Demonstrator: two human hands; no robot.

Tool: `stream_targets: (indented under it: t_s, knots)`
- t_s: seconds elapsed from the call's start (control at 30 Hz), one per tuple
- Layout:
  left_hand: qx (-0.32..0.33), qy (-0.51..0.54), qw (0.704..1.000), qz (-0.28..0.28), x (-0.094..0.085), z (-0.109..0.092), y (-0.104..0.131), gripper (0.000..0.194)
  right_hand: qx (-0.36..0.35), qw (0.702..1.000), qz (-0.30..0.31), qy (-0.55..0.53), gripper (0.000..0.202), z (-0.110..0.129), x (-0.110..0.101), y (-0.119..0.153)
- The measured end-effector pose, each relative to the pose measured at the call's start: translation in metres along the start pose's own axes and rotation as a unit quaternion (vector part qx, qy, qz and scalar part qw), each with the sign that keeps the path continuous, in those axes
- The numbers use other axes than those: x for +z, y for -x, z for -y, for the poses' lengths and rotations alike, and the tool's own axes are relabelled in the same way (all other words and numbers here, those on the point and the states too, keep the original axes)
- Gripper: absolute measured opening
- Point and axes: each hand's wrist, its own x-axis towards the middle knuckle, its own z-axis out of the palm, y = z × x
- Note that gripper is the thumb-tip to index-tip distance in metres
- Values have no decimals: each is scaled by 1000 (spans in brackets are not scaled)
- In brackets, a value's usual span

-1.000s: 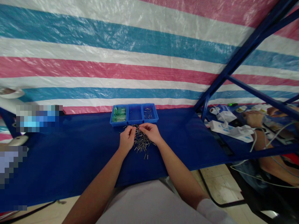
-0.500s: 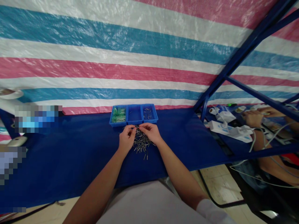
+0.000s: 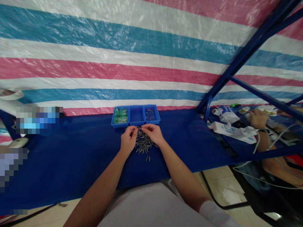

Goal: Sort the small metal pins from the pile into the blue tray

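A loose pile of thin metal pins lies on the blue table, with a couple set apart at its near edge. My left hand is over the pile's left side, thumb and fingers pinched together. From the right, my right hand pinches too, its fingertips close to those of the left. Whatever is between the fingertips is too small to make out. Just beyond my hands stands a blue three-part tray. Its left compartment contains green-tinted plastic packets; the right one has several metal pins.
The blue tabletop runs to a striped plastic sheet behind. Blue metal frame bars rise at the right. Past them are a white power strip, cables and a co-worker's hand. Blurred items stand at the left.
My hands stay nearly in place over the pile, their fingertips shifting only slightly. On the right, the co-worker's hands have moved, and one no longer shows clearly.
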Motion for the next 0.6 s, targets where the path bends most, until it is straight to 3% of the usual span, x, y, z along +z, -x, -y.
stream_targets:
  t_s: [0.6]
  knots:
    - [-8, 2, 1000, 9, -1, -1, 0, 20, -17, 1000, 5, 14, 23, 0, 1, 0]
